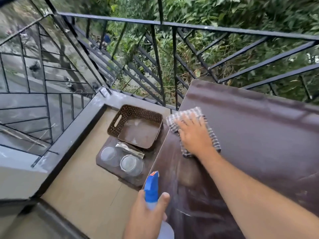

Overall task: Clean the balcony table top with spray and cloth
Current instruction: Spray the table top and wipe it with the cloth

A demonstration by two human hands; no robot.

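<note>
**Cloth at the table's left edge, spray bottle held ready**

The right hand [193, 133] lies flat, fingers spread, pressing the checked cloth [185, 116] onto the brown table top [250, 135] close to its left edge, near the far-left corner. The cloth is soft and limp; it probably slides best under a flat palm, not a pinch. The left hand [146, 214] is closed around the neck of the spray bottle [152, 188], just off the table's near-left edge. The bottle looks light and rigid, best held at the neck, a finger free for the trigger. Pale streaks on the top suggest a wet, slick surface. Below the left edge sit a brown basket [138, 125] and two glass bowls [132, 163].
</note>
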